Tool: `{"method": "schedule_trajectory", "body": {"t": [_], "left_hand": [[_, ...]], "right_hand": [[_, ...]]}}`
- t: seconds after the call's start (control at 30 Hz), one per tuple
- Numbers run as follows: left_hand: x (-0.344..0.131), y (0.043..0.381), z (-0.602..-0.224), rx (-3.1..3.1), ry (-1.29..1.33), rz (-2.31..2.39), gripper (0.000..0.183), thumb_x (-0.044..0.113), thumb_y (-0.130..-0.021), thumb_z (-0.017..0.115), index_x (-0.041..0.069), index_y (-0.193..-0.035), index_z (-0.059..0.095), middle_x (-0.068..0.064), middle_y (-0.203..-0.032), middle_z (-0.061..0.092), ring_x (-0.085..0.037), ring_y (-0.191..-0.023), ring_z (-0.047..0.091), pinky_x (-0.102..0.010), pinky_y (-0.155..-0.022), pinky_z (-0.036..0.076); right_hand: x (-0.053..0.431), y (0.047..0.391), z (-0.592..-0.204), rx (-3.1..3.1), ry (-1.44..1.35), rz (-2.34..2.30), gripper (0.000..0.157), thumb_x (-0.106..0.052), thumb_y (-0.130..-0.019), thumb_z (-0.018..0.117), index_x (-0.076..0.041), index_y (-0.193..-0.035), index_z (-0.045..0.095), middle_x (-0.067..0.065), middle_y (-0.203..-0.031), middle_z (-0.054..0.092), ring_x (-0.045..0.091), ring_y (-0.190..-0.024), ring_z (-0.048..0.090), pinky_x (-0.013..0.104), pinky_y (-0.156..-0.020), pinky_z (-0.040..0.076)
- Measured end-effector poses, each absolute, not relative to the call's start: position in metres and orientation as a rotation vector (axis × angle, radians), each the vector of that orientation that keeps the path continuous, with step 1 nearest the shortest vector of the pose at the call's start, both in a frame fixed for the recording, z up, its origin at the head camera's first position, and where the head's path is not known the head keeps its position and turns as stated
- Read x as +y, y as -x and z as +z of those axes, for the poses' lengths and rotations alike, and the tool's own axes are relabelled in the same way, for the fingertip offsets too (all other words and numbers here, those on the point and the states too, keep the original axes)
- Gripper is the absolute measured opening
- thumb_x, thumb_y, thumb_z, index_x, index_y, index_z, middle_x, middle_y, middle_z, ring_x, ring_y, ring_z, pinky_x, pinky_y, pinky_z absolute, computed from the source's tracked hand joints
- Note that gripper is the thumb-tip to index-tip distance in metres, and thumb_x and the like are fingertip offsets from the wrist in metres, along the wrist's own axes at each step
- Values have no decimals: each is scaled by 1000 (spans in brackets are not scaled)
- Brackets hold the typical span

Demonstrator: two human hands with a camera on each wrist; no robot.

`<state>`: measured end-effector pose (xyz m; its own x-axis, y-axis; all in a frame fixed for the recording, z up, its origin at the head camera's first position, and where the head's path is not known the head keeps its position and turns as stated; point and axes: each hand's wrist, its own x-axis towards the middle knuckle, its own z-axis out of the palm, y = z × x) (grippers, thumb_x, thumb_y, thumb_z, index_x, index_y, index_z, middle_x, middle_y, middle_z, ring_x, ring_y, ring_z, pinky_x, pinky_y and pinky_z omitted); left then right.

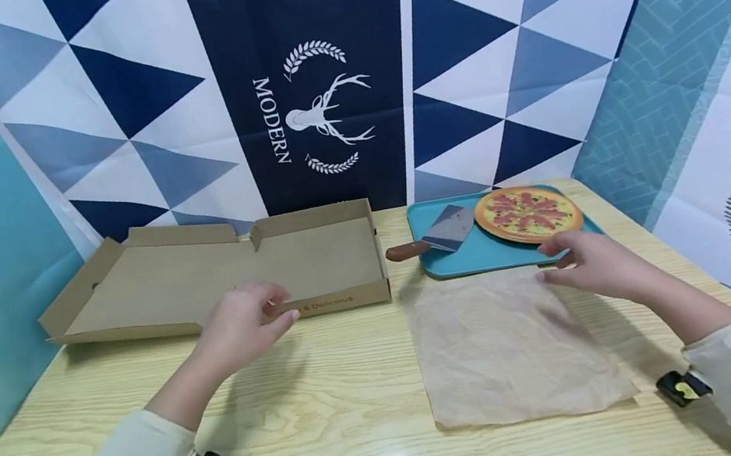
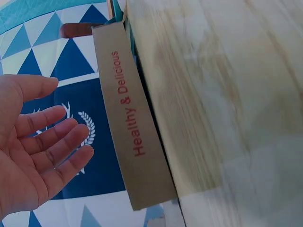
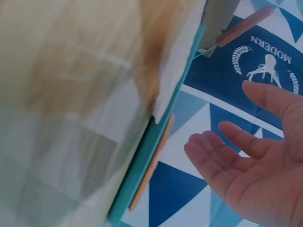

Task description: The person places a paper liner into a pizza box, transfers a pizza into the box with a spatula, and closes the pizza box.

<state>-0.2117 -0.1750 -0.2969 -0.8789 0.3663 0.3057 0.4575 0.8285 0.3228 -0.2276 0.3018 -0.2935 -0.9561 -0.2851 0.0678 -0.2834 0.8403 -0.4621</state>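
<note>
My left hand (image 1: 246, 328) hovers in front of the open cardboard pizza box (image 1: 320, 254), fingers relaxed and nothing in them. In the left wrist view, the box's front wall (image 2: 132, 118) with red lettering stands beside the fingers. Over the near right side of the blue tray (image 1: 459, 261) is my right hand (image 1: 591, 265), empty too, its fingers loosely bent. A round pizza (image 1: 528, 213) lies on that tray, just behind the right fingertips. A sheet of brown parchment paper (image 1: 511, 348) lies flat on the table below the right hand.
A pizza server (image 1: 451, 228) with a wooden handle (image 1: 407, 251) rests on the tray, its handle sticking out past the left rim toward the box. The wooden table (image 1: 335, 406) meets a patterned cloth backdrop (image 1: 312, 110) behind the box and tray.
</note>
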Motion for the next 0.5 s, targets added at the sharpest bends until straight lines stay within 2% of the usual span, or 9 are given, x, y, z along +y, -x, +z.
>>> {"method": "schedule_trajectory", "body": {"t": [0.13, 0.27, 0.33, 0.5], "left_hand": [[-171, 213, -300, -2802, 601, -729, 18, 22, -91, 69, 6, -100, 71, -2, -90, 68, -17, -81, 64, -38, -74, 53], [-167, 214, -303, -2826, 550, -928, 13, 21, -92, 68, 9, -95, 71, 2, -85, 66, -14, -77, 61, -34, -70, 52], [-165, 215, -304, -2841, 515, -1043, 13, 21, -92, 68, 9, -94, 71, 1, -85, 66, -15, -76, 61, -33, -68, 52], [-157, 217, -305, -2868, 400, -1401, 15, 18, -93, 67, 4, -99, 69, -11, -88, 66, -27, -79, 64, -32, -68, 55]], "right_hand": [[307, 231, -296, 2963, 397, -805, 46, -23, -92, 69, 13, -118, 56, 26, -109, 62, 36, -94, 63, 44, -75, 55], [310, 236, -301, 2855, 324, -890, 45, -18, -93, 66, 17, -118, 54, 18, -98, 62, 26, -84, 63, 38, -69, 57], [311, 240, -304, 2795, 279, -921, 45, -16, -93, 65, 19, -120, 52, 15, -93, 60, 23, -80, 63, 37, -68, 57], [314, 246, -308, 2717, 189, -939, 43, -13, -93, 65, 20, -116, 51, 12, -84, 57, 20, -75, 65, 37, -67, 58]]}}
